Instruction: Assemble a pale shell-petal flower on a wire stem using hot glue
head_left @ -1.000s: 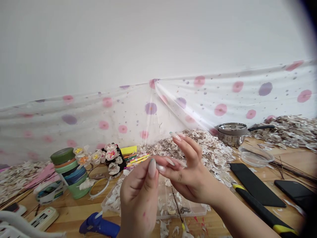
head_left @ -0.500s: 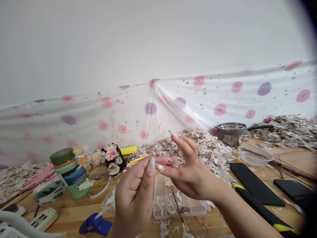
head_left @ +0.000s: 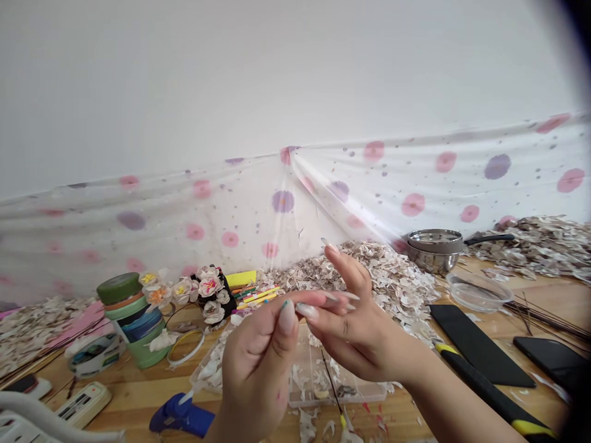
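My left hand (head_left: 261,360) is closed in the middle of the view, its thumb pressed against the side of the forefinger. A speck of blue-green shows by the thumbnail; what the pinch holds is too small to make out. Close against it is my right hand (head_left: 369,335), thumb tip pinched in near the left thumb and other fingers raised. Anything in the right pinch is hidden. Below the hands lies a clear divided plastic box (head_left: 339,394) with pale petal-like scraps. A thin dark stem (head_left: 331,381) with a yellow end rests across it.
Heaps of pale petal-like pieces (head_left: 401,280) lie behind. At left stand a green jar (head_left: 145,351), fabric-like flowers (head_left: 210,286), a tape roll (head_left: 95,363) and a blue glue gun (head_left: 180,417). Metal bowls (head_left: 434,258), a clear dish (head_left: 480,292), a black slab (head_left: 480,351) and a black-yellow handled tool (head_left: 489,391) are at right.
Both hands have shifted slightly right, still pinched together. The right thumb has drawn a little away from the left thumb, and the camera view has moved slightly.
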Demonstrator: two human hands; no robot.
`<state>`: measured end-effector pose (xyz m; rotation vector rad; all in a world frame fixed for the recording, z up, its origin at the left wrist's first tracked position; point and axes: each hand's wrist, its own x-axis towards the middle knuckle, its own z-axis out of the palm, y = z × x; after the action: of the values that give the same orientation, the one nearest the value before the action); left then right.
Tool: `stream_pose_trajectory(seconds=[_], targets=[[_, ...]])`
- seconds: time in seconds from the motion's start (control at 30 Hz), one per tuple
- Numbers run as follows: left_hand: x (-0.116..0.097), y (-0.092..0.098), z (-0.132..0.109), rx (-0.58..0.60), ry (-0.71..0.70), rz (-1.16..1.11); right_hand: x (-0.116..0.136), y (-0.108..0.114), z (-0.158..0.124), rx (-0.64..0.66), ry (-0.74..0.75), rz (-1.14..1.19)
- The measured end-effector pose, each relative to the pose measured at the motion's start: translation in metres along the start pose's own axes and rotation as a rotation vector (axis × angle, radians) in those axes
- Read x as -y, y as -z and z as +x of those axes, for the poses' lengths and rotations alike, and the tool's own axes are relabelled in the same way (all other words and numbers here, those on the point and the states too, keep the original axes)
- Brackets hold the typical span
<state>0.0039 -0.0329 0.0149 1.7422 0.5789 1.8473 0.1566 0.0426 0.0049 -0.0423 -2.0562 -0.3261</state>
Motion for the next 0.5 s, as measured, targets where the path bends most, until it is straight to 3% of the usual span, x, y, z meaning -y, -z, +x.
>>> stream_pose_trajectory(seconds=[0.17, 0.3, 0.5], targets=[[-0.002, -0.01, -0.004, -0.057, -0.035, 0.162, -0.002, -0.002, -0.002, 0.0, -0.017, -0.003], [-0.01, -0.012, -0.003, -0.146, -0.149, 0.387, -0.004, -0.003, -0.004, -0.005, -0.027, -0.027], [-0.015, 0.001, 0.002, -0.068, -0.257, 0.638, -0.006, -0.005, -0.005, 0.007, -0.024, -0.064]])
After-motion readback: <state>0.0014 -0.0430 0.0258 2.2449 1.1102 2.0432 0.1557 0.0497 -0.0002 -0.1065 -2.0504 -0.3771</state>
